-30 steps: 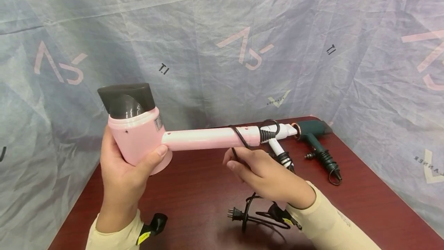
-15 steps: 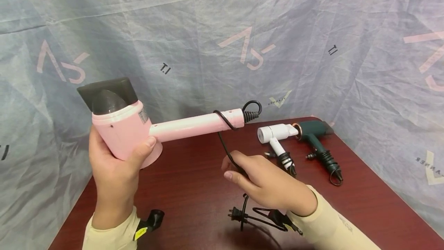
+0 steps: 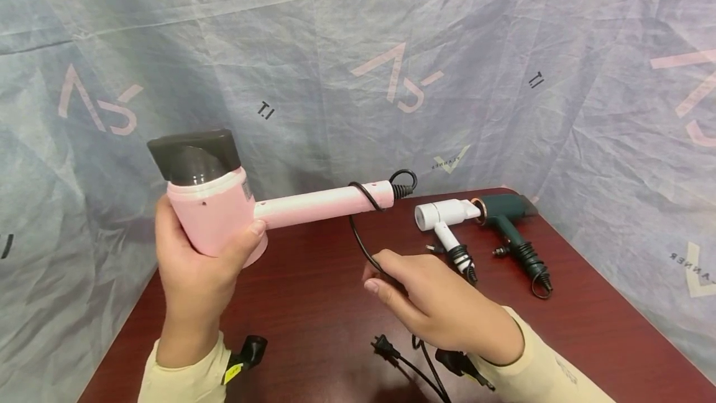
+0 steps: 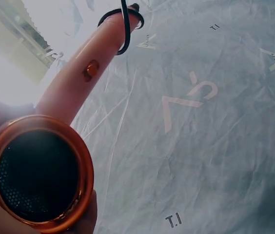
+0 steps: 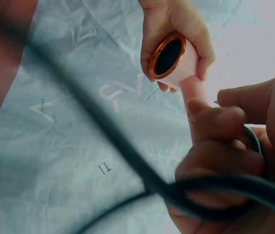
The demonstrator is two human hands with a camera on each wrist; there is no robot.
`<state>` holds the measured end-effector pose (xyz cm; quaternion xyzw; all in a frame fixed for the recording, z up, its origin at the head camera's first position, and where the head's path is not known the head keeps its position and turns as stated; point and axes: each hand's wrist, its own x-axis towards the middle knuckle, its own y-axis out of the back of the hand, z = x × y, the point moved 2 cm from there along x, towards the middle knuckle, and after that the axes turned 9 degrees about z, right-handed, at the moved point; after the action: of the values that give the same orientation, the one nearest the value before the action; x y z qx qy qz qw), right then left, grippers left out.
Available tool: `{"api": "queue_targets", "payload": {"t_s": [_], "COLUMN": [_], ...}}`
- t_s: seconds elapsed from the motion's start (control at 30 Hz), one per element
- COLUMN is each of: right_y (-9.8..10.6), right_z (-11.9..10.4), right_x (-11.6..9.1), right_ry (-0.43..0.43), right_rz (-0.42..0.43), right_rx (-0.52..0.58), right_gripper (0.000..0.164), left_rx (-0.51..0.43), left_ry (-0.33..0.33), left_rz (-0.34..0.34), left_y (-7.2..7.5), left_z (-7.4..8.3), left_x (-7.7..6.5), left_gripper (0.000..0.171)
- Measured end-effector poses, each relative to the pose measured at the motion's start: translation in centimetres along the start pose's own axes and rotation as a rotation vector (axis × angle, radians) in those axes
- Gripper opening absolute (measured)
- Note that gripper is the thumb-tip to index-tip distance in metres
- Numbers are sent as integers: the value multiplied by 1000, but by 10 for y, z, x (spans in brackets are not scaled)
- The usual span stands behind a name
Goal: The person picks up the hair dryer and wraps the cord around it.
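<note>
A pink hair dryer (image 3: 324,206) with a dark flat nozzle (image 3: 196,157) is held up above the table, its handle pointing right. My left hand (image 3: 196,278) grips it round the barrel, thumb near the base of the handle. In the left wrist view the copper-rimmed rear grille (image 4: 40,175) and a switch (image 4: 90,70) show. The black cord (image 3: 360,238) loops round the handle's end and runs down into my right hand (image 3: 442,303), whose curled fingers hold it. Below that hand hang more cord and the two-pin plug (image 3: 385,347).
A white hair dryer (image 3: 444,211) and a dark green hair dryer (image 3: 506,210) lie at the table's right rear, cords wound round their handles. The reddish-brown table (image 3: 313,303) is enclosed by a grey printed cloth (image 3: 313,79).
The pink dryer's handle end has risen and shifted left, with more cord showing between handle and right hand. The right hand has dropped slightly; the plug and lower cord have swung.
</note>
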<state>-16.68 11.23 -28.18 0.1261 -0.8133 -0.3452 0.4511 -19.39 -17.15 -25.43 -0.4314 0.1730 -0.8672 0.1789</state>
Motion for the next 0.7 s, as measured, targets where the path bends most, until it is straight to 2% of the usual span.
{"api": "queue_targets", "payload": {"t_s": [0.1,0.17,0.27,0.37,0.57,0.7], "right_y": [3,5,7,11,17,21], "right_z": [-1,-1,0,2,3,3], "right_x": [1,1,1,1,0,0], "right_ry": [45,66,81,81,54,71], "right_rz": [49,78,107,126,152,184], "right_rx": [-29,-42,-52,-63,-70,-57], "right_gripper": [9,9,6,5,5,13], "left_rx": [94,189,333,437,548,593], "left_ry": [9,8,8,19,21,41], "left_rz": [-18,-34,-73,-120,-190,-232], "left_y": [3,4,4,4,3,2], "left_z": [-4,-4,-5,-5,-3,-3], "left_x": [-2,-3,-5,-6,-9,-11], "left_gripper": [85,88,91,93,93,91]}}
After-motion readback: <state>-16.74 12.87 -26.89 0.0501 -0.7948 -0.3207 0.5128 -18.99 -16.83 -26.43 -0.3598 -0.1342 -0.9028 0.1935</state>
